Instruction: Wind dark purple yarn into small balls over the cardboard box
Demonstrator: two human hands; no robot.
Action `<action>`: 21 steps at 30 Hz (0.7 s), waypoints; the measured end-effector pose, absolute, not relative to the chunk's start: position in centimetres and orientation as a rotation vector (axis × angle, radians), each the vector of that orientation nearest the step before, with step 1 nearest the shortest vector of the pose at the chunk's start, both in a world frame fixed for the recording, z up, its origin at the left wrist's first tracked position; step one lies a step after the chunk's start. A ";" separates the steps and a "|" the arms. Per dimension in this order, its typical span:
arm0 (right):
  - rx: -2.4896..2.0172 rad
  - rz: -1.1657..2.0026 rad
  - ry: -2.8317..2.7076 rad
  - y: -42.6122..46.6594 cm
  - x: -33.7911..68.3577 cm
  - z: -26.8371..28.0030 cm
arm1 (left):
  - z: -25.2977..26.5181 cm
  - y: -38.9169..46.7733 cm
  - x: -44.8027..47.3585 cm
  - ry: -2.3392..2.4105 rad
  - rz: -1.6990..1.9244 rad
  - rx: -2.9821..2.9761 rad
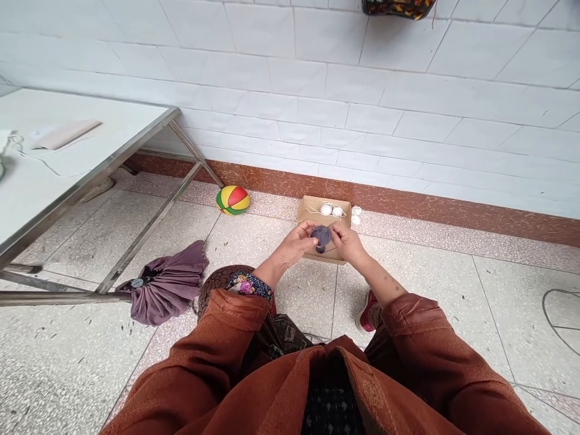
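Observation:
Both hands meet over a shallow cardboard box (312, 204) on the floor by the wall. Between them is a dark purple-grey ball of yarn (321, 234), with a smaller dark lump just below it. My left hand (296, 243) grips the ball from the left, thumb across its front. At the ball's right edge, the fingers of my right hand (347, 241) are pinched together; whether they hold the ball or a strand is too small to tell. White yarn balls (326, 209) with loose thread lie in the box's far part.
More white balls (356, 211) sit right of the box. A striped ball (232, 200) rests near the leg of a white-topped metal table (122, 121). Left of me lie a folded purple umbrella (170, 284) and a brown patterned round object (222, 281). A thin cable (546, 308) loops at far right.

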State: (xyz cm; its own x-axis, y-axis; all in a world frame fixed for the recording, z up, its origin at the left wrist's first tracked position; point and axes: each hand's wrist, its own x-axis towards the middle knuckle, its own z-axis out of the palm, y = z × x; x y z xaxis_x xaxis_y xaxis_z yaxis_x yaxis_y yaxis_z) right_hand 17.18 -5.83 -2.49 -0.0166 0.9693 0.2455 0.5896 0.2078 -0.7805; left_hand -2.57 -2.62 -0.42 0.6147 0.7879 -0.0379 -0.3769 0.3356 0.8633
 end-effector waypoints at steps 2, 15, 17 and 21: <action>-1.479 0.609 -1.790 -6.4 16.7 -2.8 | -0.6 -2.3 -2.5 0.568 0.892 0.914; -1.178 0.643 -1.813 -6.9 17.6 1.3 | -0.5 -2.6 -2.1 0.776 0.697 1.335; -1.233 0.608 -1.750 -6.1 18.0 0.6 | -0.3 -2.8 -2.2 0.626 0.599 1.299; -1.375 0.581 -1.659 -5.1 18.0 -1.4 | 0.2 -2.9 -2.6 0.426 0.695 1.079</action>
State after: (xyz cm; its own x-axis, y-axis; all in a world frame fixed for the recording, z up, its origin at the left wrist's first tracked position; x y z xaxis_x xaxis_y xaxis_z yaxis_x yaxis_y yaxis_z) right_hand 18.04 -5.09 -1.36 -0.0014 0.9448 0.3276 0.5339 0.2777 -0.7986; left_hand -2.57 -2.94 0.21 0.7152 0.6988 0.0137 -0.3051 0.2946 0.9056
